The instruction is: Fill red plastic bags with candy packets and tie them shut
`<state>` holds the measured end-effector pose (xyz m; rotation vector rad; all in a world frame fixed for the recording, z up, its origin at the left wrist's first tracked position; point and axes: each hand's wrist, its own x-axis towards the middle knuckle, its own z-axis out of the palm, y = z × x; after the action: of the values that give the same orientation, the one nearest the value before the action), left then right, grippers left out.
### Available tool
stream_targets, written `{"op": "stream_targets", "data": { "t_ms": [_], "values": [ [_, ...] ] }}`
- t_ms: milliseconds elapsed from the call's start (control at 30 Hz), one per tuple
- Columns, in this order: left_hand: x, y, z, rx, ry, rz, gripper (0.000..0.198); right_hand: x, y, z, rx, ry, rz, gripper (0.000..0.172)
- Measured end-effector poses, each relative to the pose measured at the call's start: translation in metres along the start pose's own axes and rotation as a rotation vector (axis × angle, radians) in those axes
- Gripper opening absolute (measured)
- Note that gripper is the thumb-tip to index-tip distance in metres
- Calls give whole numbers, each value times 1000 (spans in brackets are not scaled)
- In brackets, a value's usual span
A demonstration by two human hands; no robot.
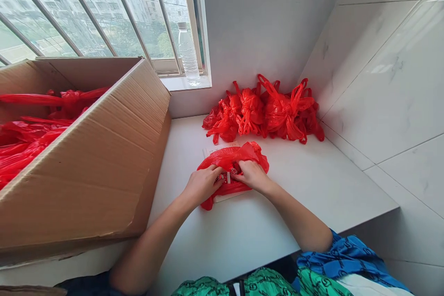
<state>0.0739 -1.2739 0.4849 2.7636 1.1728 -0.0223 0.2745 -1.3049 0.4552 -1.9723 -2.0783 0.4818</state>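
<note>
One crumpled red bag (225,156) gapes mid-frame, contents (228,177) half-hidden; left hand (205,182) and right hand (254,176) dip in, their grip unclear.

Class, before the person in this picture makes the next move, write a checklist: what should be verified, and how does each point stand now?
1. Left hand and right hand both at the red bag: ok.
2. Red bag tied closed: not ok, its mouth is open.
3. All the bag's contents identified: cannot tell, they are partly hidden.
4. Tied red bags by the wall apart from the hands: ok.
5. Cardboard box open on top: ok.
6. Water bottle upright on the windowsill: ok.
</note>
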Motion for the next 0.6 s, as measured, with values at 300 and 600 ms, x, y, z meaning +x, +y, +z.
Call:
{"op": "stream_targets", "data": {
  "t_ms": [300, 600],
  "values": [
    [0, 3, -7, -270, 189, -132, 36, -6, 4, -14, 577, 166, -109, 22],
    [4, 0, -3, -874, 201, -70, 38, -11, -3, -24, 1074, -57, -127, 39]
  ]
}}
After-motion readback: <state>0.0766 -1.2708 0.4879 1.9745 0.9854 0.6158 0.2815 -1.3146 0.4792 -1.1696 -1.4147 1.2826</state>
